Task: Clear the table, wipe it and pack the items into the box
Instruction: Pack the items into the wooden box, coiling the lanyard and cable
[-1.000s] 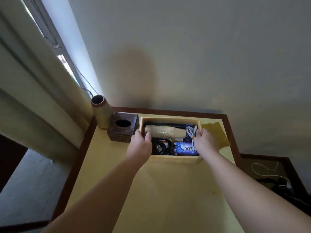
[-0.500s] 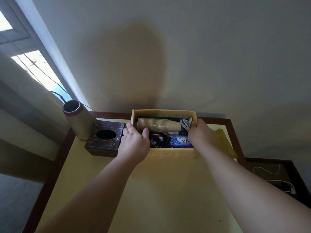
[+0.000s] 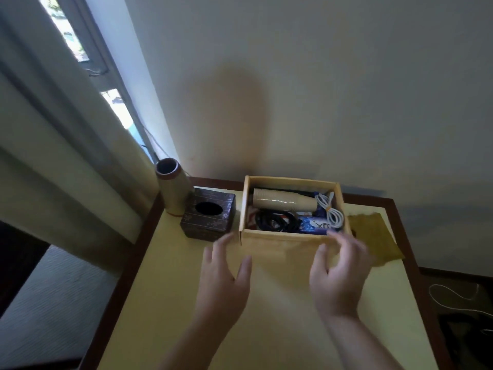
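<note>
While both grips (image 3: 224,279) (image 3: 337,279) hover spread, empty — box (image 3: 282,243) just beyond | untouched

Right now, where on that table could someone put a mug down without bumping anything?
The widest bare patch is the near half of the yellow table, in front of the wooden box, around both open hands (left hand, right hand). The far edge is crowded: roll, dark tissue box, wooden box and yellow cloth.

Box (image 3: 290,240) sitting on table (image 3: 266,316), at far edge. Cup stack (image 3: 284,203), cable (image 3: 332,212) lying in box. Tissue holder (image 3: 209,218) standing left of box; cloth (image 3: 373,236) lying right of box.
</note>
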### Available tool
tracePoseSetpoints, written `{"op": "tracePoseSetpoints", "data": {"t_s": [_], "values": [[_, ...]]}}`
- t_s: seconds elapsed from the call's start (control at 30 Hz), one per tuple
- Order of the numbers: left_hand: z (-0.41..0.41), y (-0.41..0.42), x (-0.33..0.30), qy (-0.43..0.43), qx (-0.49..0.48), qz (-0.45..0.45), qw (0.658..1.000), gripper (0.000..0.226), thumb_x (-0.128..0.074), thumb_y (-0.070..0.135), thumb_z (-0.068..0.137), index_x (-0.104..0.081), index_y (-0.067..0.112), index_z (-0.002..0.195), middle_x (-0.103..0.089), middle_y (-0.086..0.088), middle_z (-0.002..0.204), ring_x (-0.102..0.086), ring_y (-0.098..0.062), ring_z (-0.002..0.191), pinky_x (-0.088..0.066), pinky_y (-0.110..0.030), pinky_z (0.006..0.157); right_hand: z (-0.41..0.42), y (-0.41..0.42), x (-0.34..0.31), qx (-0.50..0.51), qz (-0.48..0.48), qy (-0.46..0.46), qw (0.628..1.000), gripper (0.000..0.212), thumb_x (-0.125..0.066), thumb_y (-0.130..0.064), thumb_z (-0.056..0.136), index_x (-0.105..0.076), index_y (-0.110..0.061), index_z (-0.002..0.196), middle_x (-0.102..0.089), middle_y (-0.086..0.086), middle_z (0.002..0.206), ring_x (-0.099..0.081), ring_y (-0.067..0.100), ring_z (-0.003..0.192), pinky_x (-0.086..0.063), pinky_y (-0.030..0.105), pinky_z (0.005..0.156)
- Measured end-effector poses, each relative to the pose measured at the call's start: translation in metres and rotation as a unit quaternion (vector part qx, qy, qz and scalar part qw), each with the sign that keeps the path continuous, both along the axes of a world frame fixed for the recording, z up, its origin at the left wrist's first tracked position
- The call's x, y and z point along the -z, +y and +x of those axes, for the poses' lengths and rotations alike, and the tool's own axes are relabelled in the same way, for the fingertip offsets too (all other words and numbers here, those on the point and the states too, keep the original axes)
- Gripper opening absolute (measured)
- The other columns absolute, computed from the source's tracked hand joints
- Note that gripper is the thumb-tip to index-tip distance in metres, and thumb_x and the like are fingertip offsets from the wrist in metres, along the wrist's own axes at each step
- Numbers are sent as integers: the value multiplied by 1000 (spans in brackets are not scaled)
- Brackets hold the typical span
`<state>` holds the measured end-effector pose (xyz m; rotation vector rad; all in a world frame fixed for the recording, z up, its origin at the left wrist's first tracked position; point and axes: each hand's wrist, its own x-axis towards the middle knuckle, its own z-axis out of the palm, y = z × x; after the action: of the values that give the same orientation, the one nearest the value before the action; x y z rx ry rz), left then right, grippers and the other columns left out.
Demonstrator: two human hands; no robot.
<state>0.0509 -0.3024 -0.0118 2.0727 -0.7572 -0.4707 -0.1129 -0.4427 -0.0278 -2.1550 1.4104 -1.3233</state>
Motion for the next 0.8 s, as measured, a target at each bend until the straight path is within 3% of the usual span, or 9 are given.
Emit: {"op": "tracePoseSetpoints", "data": {"t_s": [0.1, 0.17, 0.27, 0.37, 0.43, 0.5, 0.6, 0.7, 0.8], "values": [[9, 48, 14, 44, -59, 49, 996, 40, -68, 46, 96, -47, 47, 130, -51, 15, 125, -55, -8, 119, -48, -30, 94, 16, 66, 7, -112, 23, -13, 993, 17, -59, -13, 94, -72, -8, 103, -61, 5, 104, -60, 27, 100, -44, 29, 98], [23, 63, 17, 66, -94, 64, 991, 35, -67, 46, 97, -48, 45, 126, -55, 7, 128, -56, -13, 120, -50, -34, 94, 37, 97, 6, -217, 108, -2, 970, 17, -57, -14, 93, -72, -15, 102, -61, -4, 99, -62, 20, 95, -53, 33, 90], [53, 63, 15, 62, -102, 74, 990, 45, -67, 48, 98, -49, 36, 138, -55, -1, 139, -55, -18, 129, -49, -37, 98, 76, 112, 1, -297, 291, 44, 908, 40, -57, -18, 94, -62, -28, 133, -57, -12, 122, -58, 7, 116, -54, 38, 98], [86, 46, 9, 62, -68, 113, 989, 67, -63, 54, 98, -34, 38, 155, -46, 0, 154, -52, -21, 134, -43, -34, 91, 110, 106, -7, -296, 385, 68, 872, 72, -57, -19, 97, -28, -35, 161, -36, -9, 159, -39, 11, 146, -39, 30, 112], [103, 31, 6, 73, -38, 124, 989, 74, -61, 52, 98, -25, 39, 161, -42, 0, 159, -51, -23, 135, -42, -34, 88, 128, 100, -13, -284, 411, 73, 863, 86, -57, -19, 97, -10, -39, 165, -21, -11, 169, -31, 14, 153, -35, 27, 104], [114, 19, 3, 81, -10, 132, 988, 76, -59, 50, 101, -19, 37, 164, -37, 0, 164, -46, -24, 142, -43, -37, 95, 142, 95, -17, -273, 434, 89, 854, 93, -56, -18, 97, 2, -43, 165, -10, -12, 174, -34, 18, 152, -40, 25, 91], [123, 5, 6, 64, 49, 178, 981, 74, -52, 46, 105, -17, 28, 168, -26, -2, 170, -35, -24, 150, -38, -37, 111, 156, 85, -19, -262, 456, 124, 841, 96, -53, -15, 97, 8, -45, 164, -5, -16, 174, -45, 21, 142, -47, 24, 73], [126, 2, 5, 56, 55, 185, 979, 75, -53, 42, 105, -15, 25, 168, -30, -5, 166, -41, -24, 145, -40, -34, 107, 167, 78, -20, -260, 474, 163, 825, 95, -51, -11, 96, 8, -42, 166, -4, -12, 175, -40, 25, 147, -53, 32, 83], [128, 5, 6, 46, 80, 180, 979, 76, -53, 38, 104, -13, 27, 168, -23, -9, 170, -37, -32, 149, -39, -44, 115, 175, 75, -22, -251, 488, 179, 816, 97, -51, -11, 97, 10, -41, 165, -5, -8, 175, -36, 28, 150, -51, 34, 90]]}}
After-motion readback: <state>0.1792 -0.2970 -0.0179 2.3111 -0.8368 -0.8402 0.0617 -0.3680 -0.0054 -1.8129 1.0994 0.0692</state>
